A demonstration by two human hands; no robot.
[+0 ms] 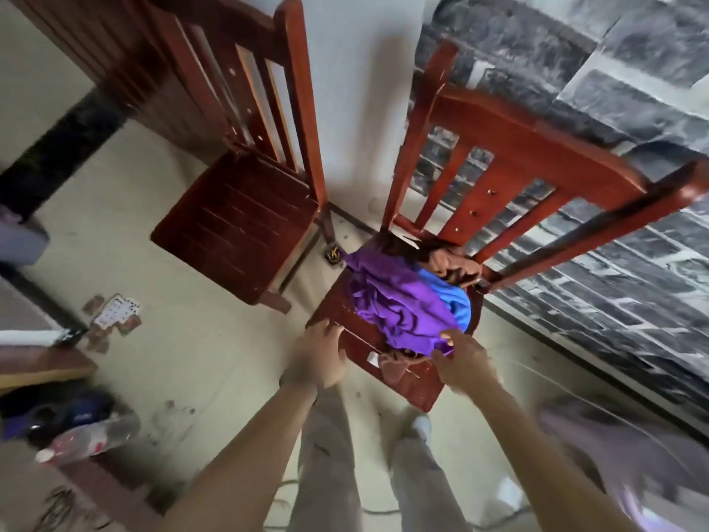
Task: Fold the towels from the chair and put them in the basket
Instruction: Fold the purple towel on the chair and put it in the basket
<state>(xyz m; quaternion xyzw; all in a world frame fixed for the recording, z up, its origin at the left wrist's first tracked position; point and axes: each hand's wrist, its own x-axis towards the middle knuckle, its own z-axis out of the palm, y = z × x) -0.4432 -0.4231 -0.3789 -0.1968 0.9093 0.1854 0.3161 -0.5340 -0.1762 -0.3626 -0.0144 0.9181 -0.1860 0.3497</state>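
Observation:
A red wooden chair point(406, 385) stands in front of me with a heap of towels on its seat. A purple towel point(395, 301) lies on top, over a blue towel point(449, 293). A brown towel point(452, 264) is bunched at the backrest, and more brown cloth point(399, 364) pokes out at the seat's front. My left hand point(316, 359) rests at the seat's front left edge, fingers spread. My right hand point(460, 359) pinches the near edge of the purple towel. The basket is not clearly in view.
A second, bare red chair point(238, 220) stands to the left against the white wall. Playing cards point(113, 314) lie scattered on the pale floor. A low table point(38, 362) and clutter sit at left. A blurred greyish object point(614, 455) is at lower right. My legs stand below.

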